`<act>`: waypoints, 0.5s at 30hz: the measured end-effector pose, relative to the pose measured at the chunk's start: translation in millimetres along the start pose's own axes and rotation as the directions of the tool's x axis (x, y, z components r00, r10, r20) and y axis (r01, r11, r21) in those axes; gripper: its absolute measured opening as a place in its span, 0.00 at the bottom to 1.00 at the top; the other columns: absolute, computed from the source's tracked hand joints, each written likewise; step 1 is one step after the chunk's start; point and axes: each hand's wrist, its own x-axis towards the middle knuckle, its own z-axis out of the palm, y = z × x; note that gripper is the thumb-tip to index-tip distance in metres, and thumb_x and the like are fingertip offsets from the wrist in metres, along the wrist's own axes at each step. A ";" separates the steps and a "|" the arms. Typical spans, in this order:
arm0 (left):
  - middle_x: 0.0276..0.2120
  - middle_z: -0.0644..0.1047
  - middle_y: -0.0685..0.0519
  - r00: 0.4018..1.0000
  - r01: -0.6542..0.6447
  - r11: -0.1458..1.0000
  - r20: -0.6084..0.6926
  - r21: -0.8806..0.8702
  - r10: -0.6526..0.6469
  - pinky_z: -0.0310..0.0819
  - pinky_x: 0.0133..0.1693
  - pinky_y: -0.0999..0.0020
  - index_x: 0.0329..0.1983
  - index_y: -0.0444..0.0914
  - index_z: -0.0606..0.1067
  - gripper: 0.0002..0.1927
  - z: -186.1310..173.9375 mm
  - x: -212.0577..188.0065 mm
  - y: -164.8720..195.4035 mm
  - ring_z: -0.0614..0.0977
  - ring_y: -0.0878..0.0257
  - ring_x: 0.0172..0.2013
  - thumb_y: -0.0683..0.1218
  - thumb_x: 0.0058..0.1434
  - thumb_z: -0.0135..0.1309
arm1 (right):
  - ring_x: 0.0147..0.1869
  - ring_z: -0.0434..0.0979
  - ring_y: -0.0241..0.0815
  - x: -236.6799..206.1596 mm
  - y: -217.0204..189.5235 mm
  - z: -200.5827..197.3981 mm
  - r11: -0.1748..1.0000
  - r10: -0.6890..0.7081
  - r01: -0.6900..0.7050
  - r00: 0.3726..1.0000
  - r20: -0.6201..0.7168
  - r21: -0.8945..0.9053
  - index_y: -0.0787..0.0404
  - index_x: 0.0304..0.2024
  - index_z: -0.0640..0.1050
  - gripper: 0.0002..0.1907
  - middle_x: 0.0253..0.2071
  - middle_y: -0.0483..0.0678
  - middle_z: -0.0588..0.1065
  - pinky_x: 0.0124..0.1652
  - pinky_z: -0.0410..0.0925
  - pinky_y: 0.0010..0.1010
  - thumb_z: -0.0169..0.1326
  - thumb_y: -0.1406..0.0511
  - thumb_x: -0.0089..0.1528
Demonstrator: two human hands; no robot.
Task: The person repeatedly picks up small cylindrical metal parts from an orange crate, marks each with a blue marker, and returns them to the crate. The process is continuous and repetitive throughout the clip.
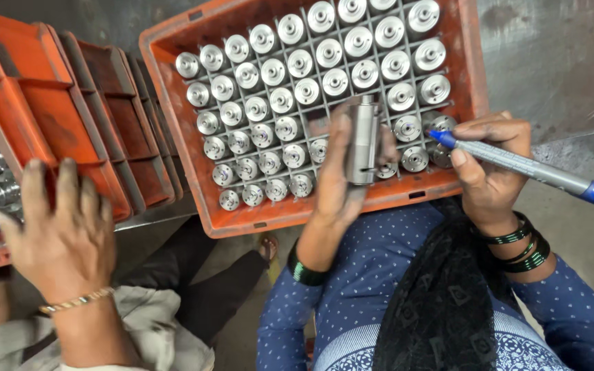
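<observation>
Head camera: the person's left hand [338, 175] has its fingers clamped around an upright grey metal cylinder [363, 141], lifted just above an orange plastic crate [173, 41] with a grid of cells. The right hand [486, 165] pinches a grey marker pen with a blue tip [517, 163], its point just beside the cylinder. Nearly every cell holds a similar silver machined part [282, 100]; one cell behind the left fingers stands vacant. A co-worker's hand [60, 230] grips a neighbouring orange tray [49, 103].

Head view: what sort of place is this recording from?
Probably a factory or machining workshop: an orange crate with a grid full of identical metal parts, more crates alongside, one part held up, a blue marker ready.
</observation>
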 end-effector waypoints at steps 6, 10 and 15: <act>0.33 0.71 0.50 1.000 -0.020 0.991 -0.011 -0.131 0.018 0.72 0.42 0.68 0.53 0.41 0.65 0.18 7.5 9.9 -20.9 0.74 0.63 0.35 0.59 0.77 0.44 | 0.46 0.73 0.39 1.4 -23.9 10.2 0.995 -0.051 0.058 0.995 0.085 -0.081 0.62 0.50 0.68 0.13 0.43 0.51 0.74 0.51 0.68 0.27 0.57 0.65 0.70; 0.39 0.72 0.52 0.989 -0.085 0.996 -0.118 -0.010 0.084 0.71 0.44 0.70 0.49 0.39 0.67 0.13 4.1 8.1 -25.1 0.75 0.64 0.40 0.53 0.73 0.46 | 0.45 0.77 0.47 6.7 -43.5 22.5 0.906 -0.246 0.324 0.927 0.284 -0.273 0.60 0.45 0.71 0.11 0.41 0.50 0.78 0.49 0.67 0.35 0.60 0.68 0.64; 0.41 0.71 0.52 0.984 -0.121 0.992 -0.130 0.043 0.126 0.71 0.46 0.70 0.51 0.37 0.69 0.12 1.6 1.7 -23.2 0.74 0.65 0.42 0.50 0.72 0.49 | 0.40 0.76 0.45 14.5 -50.5 36.2 0.826 -0.343 0.426 0.899 0.272 -0.368 0.60 0.43 0.73 0.13 0.38 0.46 0.78 0.44 0.63 0.36 0.61 0.72 0.58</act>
